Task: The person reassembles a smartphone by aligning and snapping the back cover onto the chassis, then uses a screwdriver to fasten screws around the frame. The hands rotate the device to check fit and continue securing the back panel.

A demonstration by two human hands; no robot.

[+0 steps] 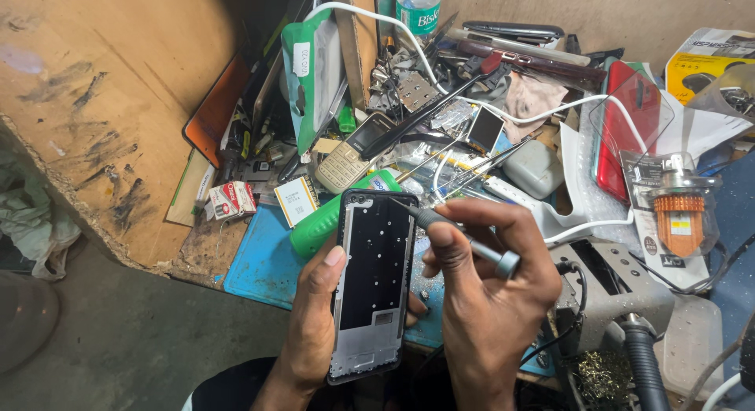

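Left hand (314, 317) clenches an opened phone's (373, 281) flat metal frame; right hand (487, 285) pinches a slim grey screwdriver (464, 238) against it.

Black-and-silver phone frame (373, 285), grey screwdriver (464, 238) — blue mat (263, 261), green bottle (330, 218) (orange bulb (678, 214)).

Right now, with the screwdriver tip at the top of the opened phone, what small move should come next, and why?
Probably lower the screwdriver tip straight onto the frame's top right edge: the right hand holds it slanted there, and the left hand holds the opened phone.
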